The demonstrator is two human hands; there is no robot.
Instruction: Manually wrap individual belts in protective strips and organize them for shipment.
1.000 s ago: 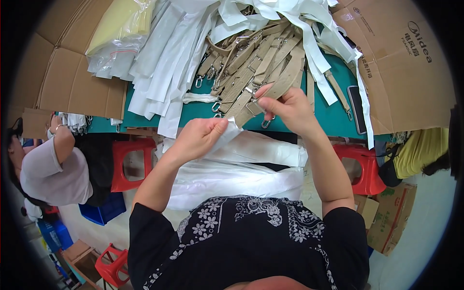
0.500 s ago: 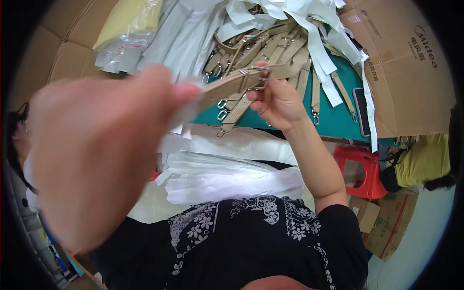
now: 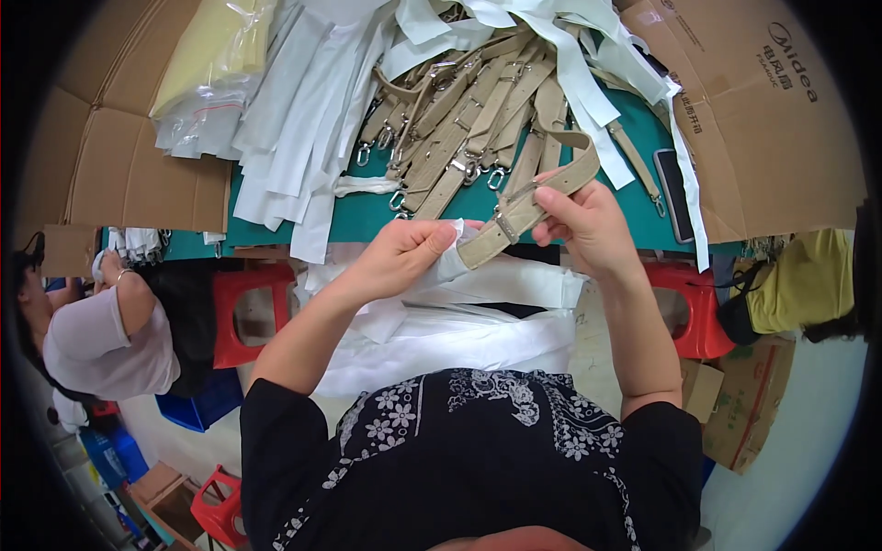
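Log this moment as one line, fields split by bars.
left hand: holding white wrapping at end of beige strap | right hand: holding same strap | nearby: strap pile, white strips, phone

The left hand (image 3: 409, 257), large and blurred half a second ago, is now showing smaller and sharp, and is being lower, nearer to the right hand (image 3: 591, 222). It is no longer covering the red stool (image 3: 227, 317) and the co-worker's sleeve (image 3: 87, 326) on its left. The right hand is now staying farther right and closer to the body than before. Between the hands, the strap (image 3: 522, 215) is sloping more steeply than half a second ago. Above the right hand, it is now rising in a clear curl.
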